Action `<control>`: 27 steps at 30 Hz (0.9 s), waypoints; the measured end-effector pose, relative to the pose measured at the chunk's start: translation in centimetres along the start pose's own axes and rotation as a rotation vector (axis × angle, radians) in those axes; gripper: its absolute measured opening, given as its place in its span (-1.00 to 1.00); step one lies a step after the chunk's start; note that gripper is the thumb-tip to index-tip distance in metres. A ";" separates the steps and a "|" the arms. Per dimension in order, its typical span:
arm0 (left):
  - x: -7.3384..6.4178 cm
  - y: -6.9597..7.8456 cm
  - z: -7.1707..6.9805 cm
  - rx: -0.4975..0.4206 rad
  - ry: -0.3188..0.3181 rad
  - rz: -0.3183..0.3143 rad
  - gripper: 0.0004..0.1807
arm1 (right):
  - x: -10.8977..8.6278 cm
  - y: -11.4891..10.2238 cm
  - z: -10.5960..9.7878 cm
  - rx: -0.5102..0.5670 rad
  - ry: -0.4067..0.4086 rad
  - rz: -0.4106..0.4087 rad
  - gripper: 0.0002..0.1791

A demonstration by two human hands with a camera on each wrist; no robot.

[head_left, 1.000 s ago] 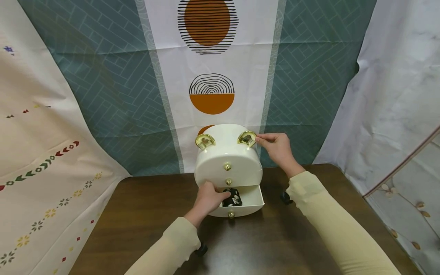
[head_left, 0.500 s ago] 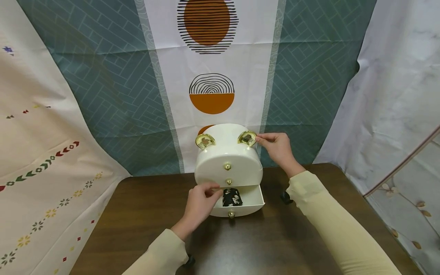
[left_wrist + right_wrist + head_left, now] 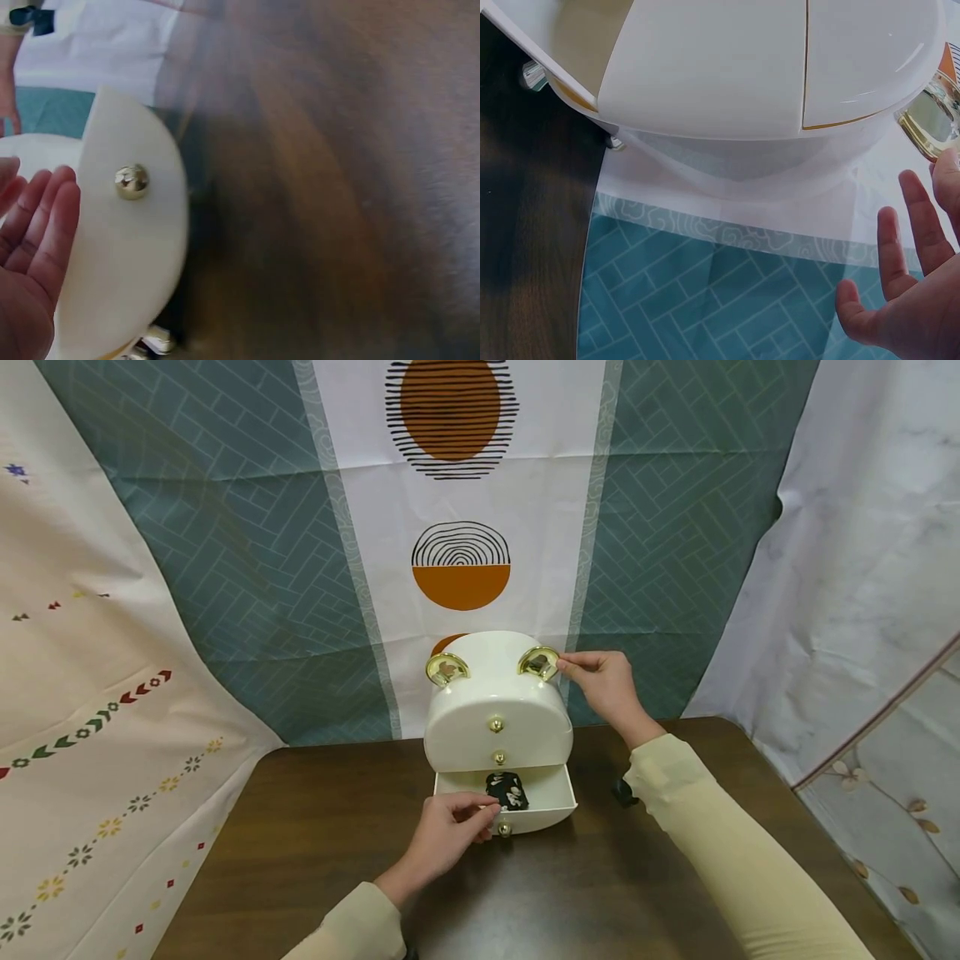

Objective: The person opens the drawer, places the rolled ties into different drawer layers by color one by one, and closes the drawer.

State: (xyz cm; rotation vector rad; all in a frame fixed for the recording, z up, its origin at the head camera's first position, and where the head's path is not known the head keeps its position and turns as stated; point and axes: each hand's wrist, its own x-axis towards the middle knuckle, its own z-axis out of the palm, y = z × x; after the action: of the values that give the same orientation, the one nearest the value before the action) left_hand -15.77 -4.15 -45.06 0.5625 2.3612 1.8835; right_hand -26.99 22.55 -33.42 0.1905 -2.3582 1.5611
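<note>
A white rounded drawer box [image 3: 498,718], shaped like an alarm clock, stands on the table with its bottom drawer [image 3: 551,797] pulled out. Inside that drawer lies a small black bundle with a white floral pattern [image 3: 507,789]. My left hand [image 3: 448,837] is at the drawer's front left edge, its fingers fairly straight; contact with the edge is hard to tell. The drawer's gold knob [image 3: 132,181] shows beside these fingers in the left wrist view. My right hand [image 3: 606,687] pinches the rim of the right gold bell [image 3: 539,662] on top, its other fingers spread.
A second gold bell [image 3: 447,668] sits on the box's top left. Two more gold knobs, upper [image 3: 496,724] and lower [image 3: 499,757], mark the closed front. The brown table [image 3: 330,827] meets a patterned cloth backdrop [image 3: 300,635] behind.
My left hand has drawn back from the black bundle, out of the drawer, and come down to its front edge. The right hand stays on the bell.
</note>
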 end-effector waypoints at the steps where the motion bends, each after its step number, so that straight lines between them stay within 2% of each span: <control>1: -0.2 0.2 0.1 -0.011 -0.019 -0.005 -0.80 | 0.0 0.0 0.0 0.000 0.001 -0.002 -0.66; 5: -0.8 0.5 0.5 -0.030 -0.067 -0.026 -0.82 | 0.0 -0.1 0.0 0.004 0.003 -0.003 -0.67; 10: -0.8 -1.9 1.0 -0.026 -0.065 -0.025 -0.80 | 0.0 -0.2 0.0 0.008 0.000 0.000 -0.66; 12: -0.9 -2.2 1.2 -0.021 -0.062 -0.027 -0.79 | -0.1 -0.2 0.0 0.010 0.002 0.002 -0.67; 17: -1.4 -1.0 1.6 -0.017 -0.070 -0.032 -0.78 | 0.0 0.0 -0.1 0.003 -0.005 0.001 -0.65; 27: -1.4 -1.5 1.9 -0.010 -0.089 -0.041 -0.78 | 0.0 0.1 0.0 0.002 -0.015 0.012 -0.63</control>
State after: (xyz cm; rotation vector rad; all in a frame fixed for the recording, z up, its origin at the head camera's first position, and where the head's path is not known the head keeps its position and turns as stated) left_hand -14.35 -3.13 -47.22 0.5805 2.2892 1.8129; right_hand -26.96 22.60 -33.46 0.1891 -2.3730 1.5735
